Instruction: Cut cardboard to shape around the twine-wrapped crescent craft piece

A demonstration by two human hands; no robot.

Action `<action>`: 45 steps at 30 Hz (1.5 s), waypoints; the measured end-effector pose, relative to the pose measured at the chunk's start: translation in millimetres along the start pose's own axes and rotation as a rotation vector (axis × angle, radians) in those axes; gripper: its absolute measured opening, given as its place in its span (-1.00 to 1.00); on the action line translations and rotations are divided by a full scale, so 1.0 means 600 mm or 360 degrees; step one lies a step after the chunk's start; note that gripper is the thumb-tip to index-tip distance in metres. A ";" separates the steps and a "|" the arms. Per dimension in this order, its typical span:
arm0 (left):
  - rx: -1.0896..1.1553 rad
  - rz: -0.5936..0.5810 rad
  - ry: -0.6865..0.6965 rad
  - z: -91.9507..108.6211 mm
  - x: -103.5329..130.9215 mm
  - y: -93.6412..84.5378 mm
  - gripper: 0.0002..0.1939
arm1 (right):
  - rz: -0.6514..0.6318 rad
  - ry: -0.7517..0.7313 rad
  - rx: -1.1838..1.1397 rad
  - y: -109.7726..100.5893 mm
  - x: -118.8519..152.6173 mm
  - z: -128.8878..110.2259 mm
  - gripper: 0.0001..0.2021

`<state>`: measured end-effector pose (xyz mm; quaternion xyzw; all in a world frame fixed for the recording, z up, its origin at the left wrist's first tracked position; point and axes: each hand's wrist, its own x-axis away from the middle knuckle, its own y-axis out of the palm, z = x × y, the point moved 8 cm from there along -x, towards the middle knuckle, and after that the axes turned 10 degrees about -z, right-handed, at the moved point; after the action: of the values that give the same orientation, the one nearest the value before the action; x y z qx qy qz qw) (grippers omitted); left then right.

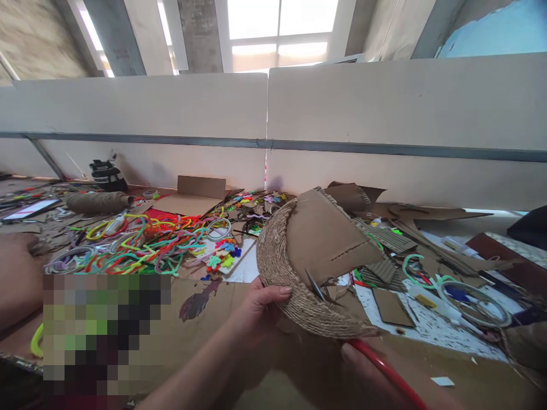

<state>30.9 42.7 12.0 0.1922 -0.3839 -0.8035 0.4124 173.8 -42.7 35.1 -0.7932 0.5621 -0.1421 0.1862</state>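
Observation:
My left hand (265, 302) grips the lower left rim of a crescent (273, 250) covered in rows of brown twine, its thumb lying on top. A flat piece of brown cardboard (327, 236) fills the crescent's inner curve, with a slit-like line across its right part. My right hand (363, 367), partly hidden at the bottom edge, is closed round the red handles of scissors (387, 370). Their metal blade shows above the twine band, against the cardboard's lower edge. The middle of the scissors is hidden behind the crescent.
Bright pipe cleaners (145, 242) lie heaped at left, beside small felt-like flowers (222, 256). A twine roll (100, 202) lies behind them. Tape rolls (474, 302) and cardboard scraps (393, 307) litter the right. Another person's arm (17, 279) reaches in at left; a blurred patch covers the lower left.

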 end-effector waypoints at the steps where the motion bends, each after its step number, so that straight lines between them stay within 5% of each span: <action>1: 0.0006 0.0002 0.0001 -0.002 0.000 0.000 -0.62 | -0.0091 0.0042 -0.0029 0.003 -0.003 0.005 -0.32; 4: 0.0032 -0.0014 -0.0001 -0.007 0.001 0.004 -0.62 | -0.0277 0.0083 -0.0031 0.003 -0.009 0.009 -0.31; 11: 0.0039 -0.0119 -0.0044 -0.014 0.001 0.013 -0.60 | -0.0349 0.0081 -0.0031 -0.012 -0.009 -0.014 -0.29; 20: 0.0074 -0.0035 -0.0017 -0.019 0.007 0.011 -0.66 | -0.0190 0.0075 -0.0287 -0.002 -0.015 -0.008 -0.37; 29: 0.0012 0.0090 -0.0116 -0.023 0.004 -0.010 -0.65 | -0.0033 -0.0037 -0.0001 -0.002 -0.026 -0.006 -0.39; 45: -0.0021 0.0087 -0.0114 -0.028 0.006 -0.010 -0.61 | -0.0119 0.0039 -0.0249 -0.003 -0.027 -0.003 -0.45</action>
<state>36.1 34.4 -3.1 0.1500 -0.3981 -0.8009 0.4214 169.2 -27.1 37.3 -0.8239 0.5437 -0.1143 0.1114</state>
